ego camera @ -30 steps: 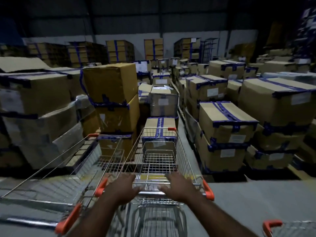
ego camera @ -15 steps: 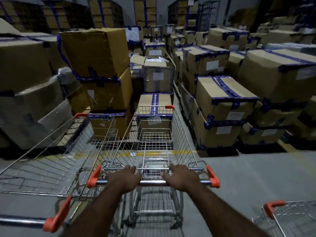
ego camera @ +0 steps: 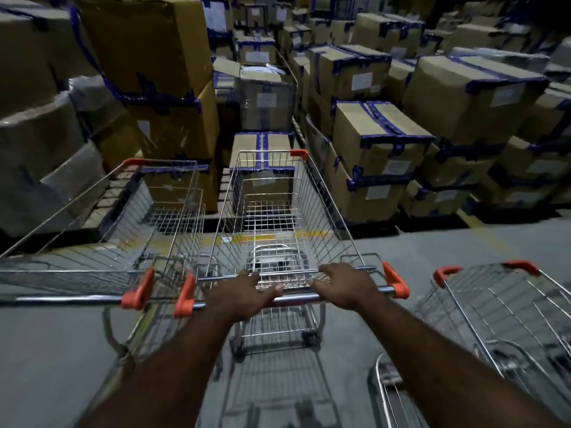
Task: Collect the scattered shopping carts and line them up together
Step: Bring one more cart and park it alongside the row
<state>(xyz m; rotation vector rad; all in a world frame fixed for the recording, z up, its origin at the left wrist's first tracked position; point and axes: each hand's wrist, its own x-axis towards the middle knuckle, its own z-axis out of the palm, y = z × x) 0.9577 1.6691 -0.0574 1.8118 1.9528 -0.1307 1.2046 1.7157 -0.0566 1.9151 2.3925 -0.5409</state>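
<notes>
Head view: left hand [ego camera: 247, 293] and right hand [ego camera: 346, 285] both wrapped around middle cart's handle [ego camera: 293, 299].

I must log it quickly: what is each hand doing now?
Left hand: closed on the middle cart's handle bar.
Right hand: closed on the same bar.

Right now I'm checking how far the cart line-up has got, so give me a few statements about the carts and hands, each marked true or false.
1. Both hands rest on the middle cart's handle bar. True: left hand, right hand.
2. The middle cart holds a cardboard box. False: its basket is empty.
3. Another cart stands right beside it on the left. True.
4. No cart is on the right. False: a third cart stands there.
5. Stacked boxes lie ahead of the carts. True.
</notes>
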